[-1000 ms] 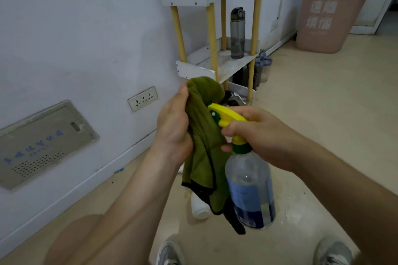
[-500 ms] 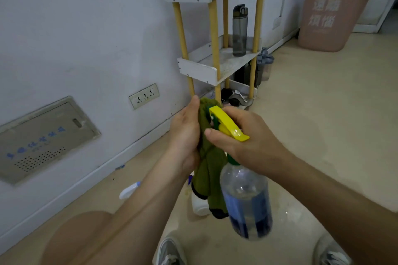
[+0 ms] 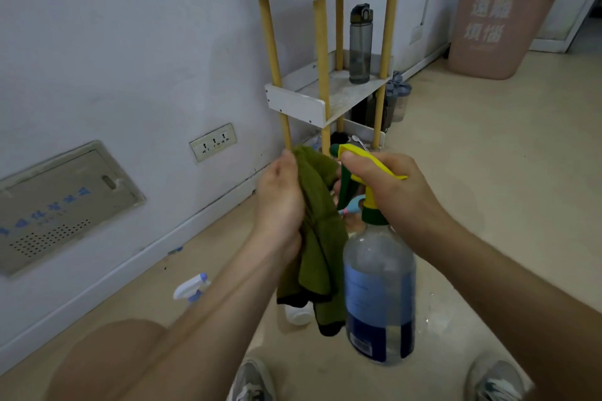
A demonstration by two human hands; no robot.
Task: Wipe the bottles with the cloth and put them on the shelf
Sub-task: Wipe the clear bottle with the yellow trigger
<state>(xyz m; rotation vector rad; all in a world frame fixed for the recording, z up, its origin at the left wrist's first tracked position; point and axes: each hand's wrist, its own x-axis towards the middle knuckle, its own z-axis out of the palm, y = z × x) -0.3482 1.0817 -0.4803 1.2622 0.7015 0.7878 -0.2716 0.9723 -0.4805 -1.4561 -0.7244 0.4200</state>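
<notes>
Left hand (image 3: 280, 205): fingers grasp the green cloth (image 3: 321, 238), which hangs just left of the spray bottle (image 3: 379, 296). Right hand (image 3: 391, 192): fingers grasp the bottle's neck at the trigger, fingertips hidden. Shelf (image 3: 294, 104) far behind; label blurred.

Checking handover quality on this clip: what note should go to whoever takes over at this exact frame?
Left hand: holds the green cloth, bunched beside the sprayer head.
Right hand: grips the yellow-trigger spray bottle by its neck, held in the air.
Shelf: one grey water bottle stands on the middle tier.
Floor: a white spray bottle; a white bottle partly hidden behind the cloth.
Done: apparently the grey bottle. Left: wipe the held bottle, shelve it, then the floor bottles.
</notes>
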